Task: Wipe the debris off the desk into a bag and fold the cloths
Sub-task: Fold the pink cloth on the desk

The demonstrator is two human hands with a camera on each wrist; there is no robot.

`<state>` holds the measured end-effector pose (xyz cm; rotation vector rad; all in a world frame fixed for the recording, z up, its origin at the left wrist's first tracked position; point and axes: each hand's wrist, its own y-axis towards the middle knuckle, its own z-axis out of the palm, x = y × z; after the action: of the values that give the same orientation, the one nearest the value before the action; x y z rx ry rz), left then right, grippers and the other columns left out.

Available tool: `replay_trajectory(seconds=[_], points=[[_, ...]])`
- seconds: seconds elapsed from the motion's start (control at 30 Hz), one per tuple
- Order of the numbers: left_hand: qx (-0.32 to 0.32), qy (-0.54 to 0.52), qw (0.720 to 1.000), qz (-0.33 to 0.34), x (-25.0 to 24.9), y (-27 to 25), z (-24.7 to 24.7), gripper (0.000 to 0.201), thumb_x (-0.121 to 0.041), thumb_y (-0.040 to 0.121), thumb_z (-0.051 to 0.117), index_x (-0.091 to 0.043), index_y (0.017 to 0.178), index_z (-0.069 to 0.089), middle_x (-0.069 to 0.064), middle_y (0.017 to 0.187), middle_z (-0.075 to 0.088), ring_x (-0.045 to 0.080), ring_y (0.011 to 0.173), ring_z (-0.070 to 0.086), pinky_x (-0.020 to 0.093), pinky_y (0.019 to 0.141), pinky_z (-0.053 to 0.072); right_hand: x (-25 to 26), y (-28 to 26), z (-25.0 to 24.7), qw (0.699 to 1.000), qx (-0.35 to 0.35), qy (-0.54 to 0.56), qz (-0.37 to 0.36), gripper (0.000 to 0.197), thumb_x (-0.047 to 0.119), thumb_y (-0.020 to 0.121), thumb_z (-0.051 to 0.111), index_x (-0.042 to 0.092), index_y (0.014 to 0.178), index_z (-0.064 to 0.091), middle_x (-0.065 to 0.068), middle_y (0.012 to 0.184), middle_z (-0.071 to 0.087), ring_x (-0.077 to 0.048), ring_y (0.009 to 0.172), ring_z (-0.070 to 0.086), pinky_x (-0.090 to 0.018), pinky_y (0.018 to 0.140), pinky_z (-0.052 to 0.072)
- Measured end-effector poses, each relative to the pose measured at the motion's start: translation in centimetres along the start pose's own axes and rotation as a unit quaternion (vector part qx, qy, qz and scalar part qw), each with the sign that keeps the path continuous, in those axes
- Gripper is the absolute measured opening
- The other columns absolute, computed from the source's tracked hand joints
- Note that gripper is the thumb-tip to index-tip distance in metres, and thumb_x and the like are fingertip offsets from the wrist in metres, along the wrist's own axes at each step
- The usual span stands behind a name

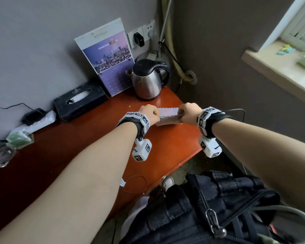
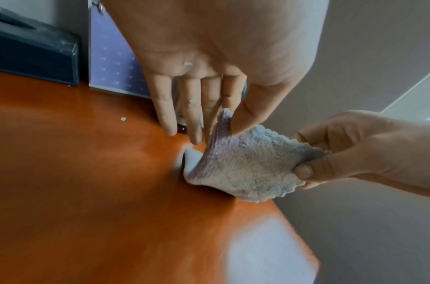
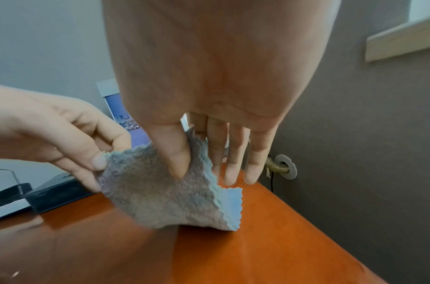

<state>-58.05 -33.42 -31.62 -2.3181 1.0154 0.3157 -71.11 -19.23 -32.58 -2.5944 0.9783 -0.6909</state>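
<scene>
A small pale lilac-grey cloth (image 1: 167,114) with a scalloped edge lies on the orange-red desk (image 1: 95,138), just in front of the kettle. My left hand (image 1: 149,112) pinches its near left corner between thumb and finger, and my right hand (image 1: 188,113) pinches the near right corner. In the left wrist view the cloth (image 2: 245,167) is lifted at the near edge and sags to the desk (image 2: 87,192). A white crumb (image 2: 123,119) lies on the wood, and two specks stick to my left hand (image 2: 223,124). The right wrist view shows the cloth (image 3: 160,192) stretched between both hands.
A steel kettle (image 1: 149,80), a purple calendar (image 1: 107,57) and a black tissue box (image 1: 81,101) line the back wall. A power strip (image 1: 37,118) and clear packets (image 1: 19,140) sit at the left. The desk's right edge (image 1: 192,155) drops off beside a black bag (image 1: 209,208).
</scene>
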Motion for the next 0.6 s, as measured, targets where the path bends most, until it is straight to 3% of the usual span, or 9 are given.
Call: replay_trajectory(seconds=[0.27, 0.37, 0.47, 0.6], points=[[0.045, -0.018, 0.998, -0.030, 1.6, 0.2, 2.0, 0.014, -0.013, 0.081, 0.067, -0.019, 0.090, 0.075, 0.000, 0.093, 0.070, 0.021, 0.085, 0.062, 0.023, 0.071, 0.042, -0.1, 0.0, 2.1, 0.999, 0.049, 0.006, 0.016, 0.032, 0.011, 0.080, 0.059, 0.013, 0.111, 0.066, -0.006, 0.108, 0.066, -0.025, 0.098, 0.060, -0.026, 0.069, 0.040], [0.057, -0.027, 0.997, -0.039, 2.1, 0.1, 2.7, 0.014, -0.014, 0.082, 0.068, -0.019, 0.093, 0.075, 0.000, 0.093, 0.069, 0.020, 0.083, 0.062, 0.025, 0.070, 0.044, -0.4, 0.1, 2.9, 0.997, 0.067, 0.023, 0.028, 0.031, 0.011, 0.078, 0.061, 0.015, 0.108, 0.067, -0.005, 0.104, 0.065, -0.020, 0.088, 0.055, -0.026, 0.067, 0.039], [0.083, -0.028, 0.995, -0.049, 2.8, 0.0, 3.9, 0.014, -0.015, 0.082, 0.068, -0.020, 0.093, 0.076, -0.001, 0.094, 0.070, 0.018, 0.082, 0.061, 0.026, 0.070, 0.045, -0.8, 0.0, 4.1, 0.992, 0.113, 0.028, 0.038, 0.028, 0.013, 0.076, 0.065, 0.016, 0.105, 0.068, -0.001, 0.095, 0.061, -0.020, 0.088, 0.057, -0.026, 0.064, 0.040], [0.127, -0.024, 0.990, -0.058, 3.7, 0.3, 5.1, 0.017, -0.013, 0.081, 0.068, -0.018, 0.095, 0.076, 0.000, 0.094, 0.071, 0.018, 0.083, 0.061, 0.025, 0.072, 0.046, -1.4, 0.1, 5.9, 0.987, 0.152, 0.038, 0.047, 0.029, 0.018, 0.079, 0.067, 0.017, 0.108, 0.067, 0.000, 0.096, 0.061, -0.020, 0.089, 0.056, -0.028, 0.069, 0.043]])
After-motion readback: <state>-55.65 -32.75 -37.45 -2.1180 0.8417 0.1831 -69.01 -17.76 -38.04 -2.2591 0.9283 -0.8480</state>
